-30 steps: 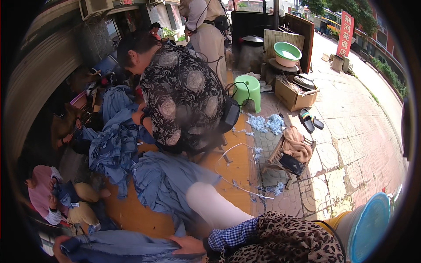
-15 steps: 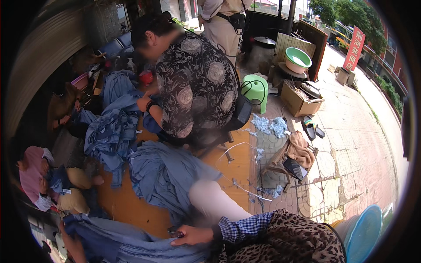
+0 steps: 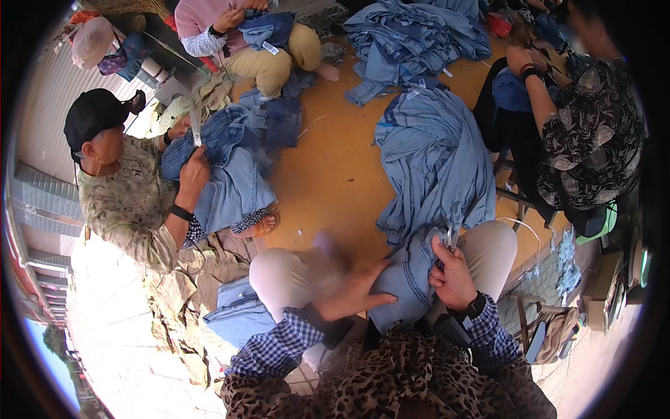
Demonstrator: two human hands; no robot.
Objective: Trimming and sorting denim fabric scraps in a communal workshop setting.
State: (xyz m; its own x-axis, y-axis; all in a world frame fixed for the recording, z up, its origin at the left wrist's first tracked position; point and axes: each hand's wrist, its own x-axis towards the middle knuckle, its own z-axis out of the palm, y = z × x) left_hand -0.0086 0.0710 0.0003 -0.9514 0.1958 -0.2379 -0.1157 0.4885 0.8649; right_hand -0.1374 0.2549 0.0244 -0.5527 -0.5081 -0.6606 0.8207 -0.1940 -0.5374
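Observation:
A blue denim garment (image 3: 403,288) lies bunched across my lap, its frayed seam edge facing up. My left hand (image 3: 357,292) grips its left side, the thumb lying on top of the cloth. At the right edge of the cloth, my right hand (image 3: 453,277) is closed around a small pair of thread snips (image 3: 452,239), whose metal blades point away from me. The handle is mostly hidden in my fist. Just beyond my knees, a large heap of light blue denim (image 3: 436,153) lies on the orange-brown board.
At left, a person in a black cap (image 3: 101,122) holds scissors (image 3: 196,126) over denim. Another person in pink (image 3: 199,21) handles denim at the far side. A person in a patterned shirt (image 3: 593,140) sits at right. More denim (image 3: 241,311) lies beside my left knee.
The view has swung left, bringing both my hands and the left-hand co-worker into sight. The denim garment, earlier stretched out at the lower left, is now gathered in my lap between my hands.

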